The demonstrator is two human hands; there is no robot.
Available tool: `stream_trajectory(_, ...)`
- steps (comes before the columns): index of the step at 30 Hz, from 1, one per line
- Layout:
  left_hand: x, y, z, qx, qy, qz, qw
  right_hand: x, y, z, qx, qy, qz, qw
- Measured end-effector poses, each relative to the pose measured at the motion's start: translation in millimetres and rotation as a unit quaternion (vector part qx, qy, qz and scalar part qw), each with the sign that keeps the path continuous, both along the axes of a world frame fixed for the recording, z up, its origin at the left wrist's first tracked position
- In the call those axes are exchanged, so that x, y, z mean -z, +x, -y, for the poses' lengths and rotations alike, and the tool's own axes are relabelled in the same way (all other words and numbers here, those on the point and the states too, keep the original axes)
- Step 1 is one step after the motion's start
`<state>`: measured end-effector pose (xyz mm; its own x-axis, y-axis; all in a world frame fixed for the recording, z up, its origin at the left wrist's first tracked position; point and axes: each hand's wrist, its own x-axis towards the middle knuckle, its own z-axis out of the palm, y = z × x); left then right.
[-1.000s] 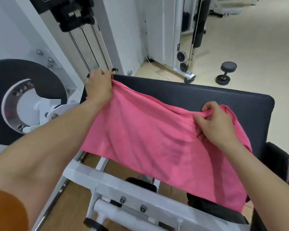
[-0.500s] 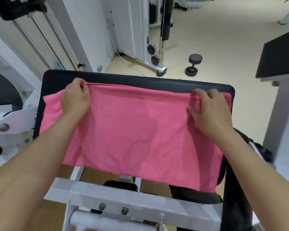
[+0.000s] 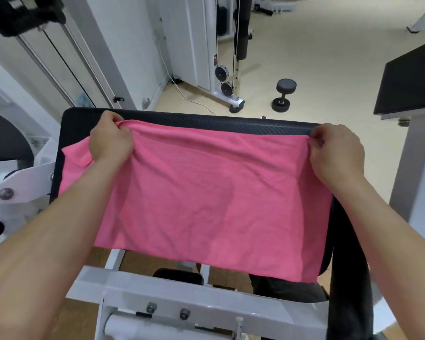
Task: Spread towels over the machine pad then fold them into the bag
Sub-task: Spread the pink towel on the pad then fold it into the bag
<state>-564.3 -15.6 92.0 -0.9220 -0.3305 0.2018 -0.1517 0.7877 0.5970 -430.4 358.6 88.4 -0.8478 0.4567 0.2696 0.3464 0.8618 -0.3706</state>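
A pink towel [image 3: 206,192] lies spread over the black machine pad [image 3: 206,121], covering most of it and hanging over the near edge. My left hand [image 3: 109,139] grips the towel's far edge near the left end, where a bit of cloth folds out to the left. My right hand [image 3: 334,150] pinches the far right corner of the towel at the pad's right end. A strip of bare pad shows beyond the towel's far edge. No bag is clearly visible.
The machine's white frame [image 3: 182,290] with bolts sits below the pad. A black dumbbell [image 3: 284,94] lies on the beige floor beyond. A cable machine [image 3: 228,77] stands at the back, another black pad [image 3: 410,82] at right, a dark strap [image 3: 349,278] at lower right.
Both hands have drawn the towel's far edge farther apart and up the pad; the towel now lies flatter and wider. My right hand has slid out to the right corner.
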Motion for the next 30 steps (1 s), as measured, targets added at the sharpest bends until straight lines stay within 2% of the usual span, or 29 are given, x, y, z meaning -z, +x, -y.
stream_trajectory(4,-4.4,12.4,-9.6,0.030,-0.030,-0.003,0.999,-1.4,-5.7,6.2,0.010,-0.015,0.000,1.000)
stream_trajectory(8,3.0,39.0,-52.5,0.206,-0.041,-0.056,0.976,4.7,-2.2,10.8,0.005,-0.042,-0.038,0.998)
stream_trajectory(10,9.2,47.4,-75.5,0.253,-0.047,-0.056,0.965,7.3,-0.5,8.6,-0.005,-0.061,-0.062,0.996)
stream_trajectory(14,14.4,43.0,-86.5,0.221,-0.049,-0.071,0.972,9.0,-0.6,-5.1,-0.029,-0.103,-0.103,0.989)
stream_trajectory(19,10.8,31.9,-92.0,0.199,-0.040,-0.100,0.974,7.3,-5.7,-8.8,0.012,-0.141,-0.153,0.978)
stream_trajectory(21,7.5,33.7,-95.5,0.185,-0.029,-0.085,0.979,8.0,-6.3,-3.7,0.008,-0.121,-0.159,0.980)
stream_trajectory(24,5.8,51.9,-89.8,0.200,-0.019,-0.078,0.977,6.8,5.1,7.9,0.005,-0.018,-0.153,0.988)
stream_trajectory(27,13.1,78.3,-63.7,0.202,-0.021,-0.063,0.977,0.4,23.7,31.1,-0.058,-0.004,-0.140,0.988)
stream_trajectory(30,28.2,100.4,-24.4,0.191,-0.045,-0.036,0.980,2.5,35.8,66.3,-0.174,-0.027,-0.072,0.982)
